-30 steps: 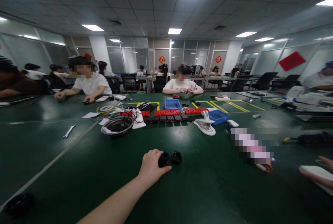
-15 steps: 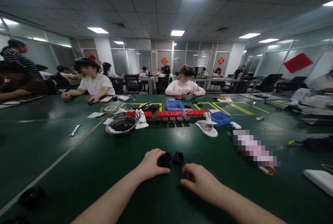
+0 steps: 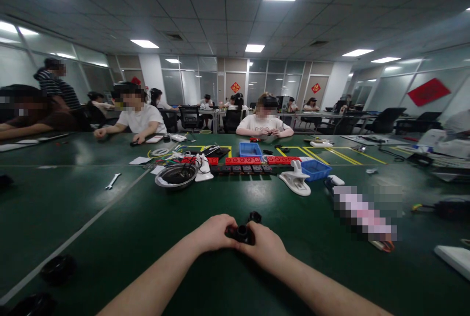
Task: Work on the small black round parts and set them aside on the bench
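Both hands meet around a black cylindrical part point(image 3: 242, 231) with a round opening on top, low over the green table point(image 3: 154, 223). My left hand point(image 3: 217, 230) grips it from the left, thumb at the front. From the right, my right hand point(image 3: 265, 243) closes on the same part, and the two thumbs come together in front of it. Just behind my right fingers sits a black ring point(image 3: 254, 217), partly covered by them. Whether the held part touches the table I cannot tell.
Black round parts point(image 3: 58, 269) lie at the lower left, a wrench point(image 3: 113, 181) farther up. Ahead are a metal bowl point(image 3: 176, 186), a white clip base point(image 3: 295, 179), red socket strips point(image 3: 244, 160) and blue bins point(image 3: 315, 170). A blurred pinkish item point(image 3: 362, 210) lies right. Co-workers sit across.
My right hand has moved left and closed on the black part beside my left hand. The view has shifted slightly, so the surroundings appear farther right.
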{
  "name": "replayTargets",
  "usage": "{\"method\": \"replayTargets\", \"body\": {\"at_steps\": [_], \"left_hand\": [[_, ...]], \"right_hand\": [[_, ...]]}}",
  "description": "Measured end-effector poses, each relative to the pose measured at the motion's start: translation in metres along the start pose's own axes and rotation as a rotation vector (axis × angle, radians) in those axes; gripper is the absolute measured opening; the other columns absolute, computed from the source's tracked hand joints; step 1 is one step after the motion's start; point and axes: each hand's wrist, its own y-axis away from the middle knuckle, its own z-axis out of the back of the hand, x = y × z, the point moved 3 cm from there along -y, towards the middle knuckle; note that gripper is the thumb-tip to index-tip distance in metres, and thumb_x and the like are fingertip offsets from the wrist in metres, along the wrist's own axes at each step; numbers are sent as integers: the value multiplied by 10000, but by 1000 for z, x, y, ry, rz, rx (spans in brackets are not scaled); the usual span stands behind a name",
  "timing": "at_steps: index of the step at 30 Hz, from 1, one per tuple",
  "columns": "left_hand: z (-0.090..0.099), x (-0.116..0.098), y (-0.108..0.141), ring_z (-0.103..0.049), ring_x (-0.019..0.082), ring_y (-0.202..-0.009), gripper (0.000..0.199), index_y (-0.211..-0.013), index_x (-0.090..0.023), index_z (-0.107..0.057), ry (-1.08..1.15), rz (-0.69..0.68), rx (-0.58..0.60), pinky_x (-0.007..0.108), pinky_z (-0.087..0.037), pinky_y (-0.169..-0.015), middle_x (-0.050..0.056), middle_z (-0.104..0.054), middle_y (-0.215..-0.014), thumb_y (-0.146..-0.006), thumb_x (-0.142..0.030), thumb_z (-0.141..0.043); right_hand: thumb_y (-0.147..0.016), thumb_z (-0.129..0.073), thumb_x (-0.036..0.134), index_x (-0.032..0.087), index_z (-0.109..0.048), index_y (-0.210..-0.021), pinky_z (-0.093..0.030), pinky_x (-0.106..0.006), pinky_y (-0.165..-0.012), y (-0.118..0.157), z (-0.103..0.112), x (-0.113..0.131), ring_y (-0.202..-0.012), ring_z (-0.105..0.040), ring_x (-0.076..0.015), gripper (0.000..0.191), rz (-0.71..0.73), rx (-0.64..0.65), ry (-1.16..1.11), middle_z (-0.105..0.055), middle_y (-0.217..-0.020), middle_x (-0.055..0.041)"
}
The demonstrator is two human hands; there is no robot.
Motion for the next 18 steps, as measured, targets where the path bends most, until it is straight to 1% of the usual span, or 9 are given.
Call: {"method": "replayTargets", "body": {"at_steps": [4,5,6,7,10,11,12,15,18], "left_hand": [[0,4,1,-536,157,-755,348,-902,-220,-580,125,-25,179,215,-402,-611,-11,-571,-846,-572,-315,-636],[-1,7,1,-537,147,-745,351,-930,-218,-575,177,-15,207,210,-403,-607,-12,-574,-846,-591,-301,-618],[-2,10,-1,-536,139,-735,343,-952,-211,-568,223,2,201,207,-404,-605,-10,-576,-843,-621,-299,-590],[-2,14,-2,-533,134,-724,328,-964,-199,-563,256,27,152,208,-404,-605,-5,-577,-837,-654,-305,-555],[-1,21,-6,-519,136,-706,307,-949,-167,-563,252,102,-131,223,-401,-610,11,-574,-806,-717,-349,-475],[-2,21,-6,-517,138,-700,302,-937,-169,-566,231,112,-195,226,-399,-611,12,-574,-795,-729,-360,-459],[-4,20,-6,-517,139,-695,291,-921,-177,-571,207,115,-233,229,-396,-610,10,-576,-785,-743,-367,-441],[-8,13,-4,-525,144,-733,264,-860,-219,-590,136,90,-259,235,-384,-623,0,-588,-814,-788,-357,-376],[-9,8,-3,-528,148,-757,274,-832,-239,-593,89,103,-242,238,-380,-623,-8,-592,-836,-806,-351,-344]], "right_hand": [[-616,-579,480,207,-544,-835,-366,-233,-554,-3,-5,1,-741,-557,-191,352,7,12,19,-593,-836,-34],[-624,-576,463,207,-549,-842,-374,-237,-576,-3,-5,1,-755,-555,-190,337,11,8,16,-590,-845,-35],[-631,-573,449,206,-554,-848,-381,-240,-602,-2,-5,1,-768,-552,-189,325,19,3,12,-586,-852,-36],[-632,-573,437,204,-559,-851,-385,-243,-625,1,-4,1,-779,-548,-188,319,27,1,6,-581,-859,-37],[-617,-584,418,201,-575,-851,-390,-241,-648,15,3,-3,-792,-534,-184,320,39,18,-23,-561,-875,-39],[-611,-588,411,203,-580,-847,-391,-238,-645,23,7,-6,-788,-530,-182,315,36,37,-38,-557,-871,-37],[-604,-594,405,208,-584,-847,-392,-237,-639,32,12,-10,-776,-529,-179,313,29,65,-56,-556,-865,-34],[-584,-615,362,229,-594,-866,-399,-232,-629,64,30,-31,-740,-534,-168,312,-11,160,-127,-563,-848,-24],[-574,-623,335,251,-602,-896,-419,-245,-655,100,49,-64,-781,-544,-189,333,-63,215,-167,-573,-889,-34]]}}
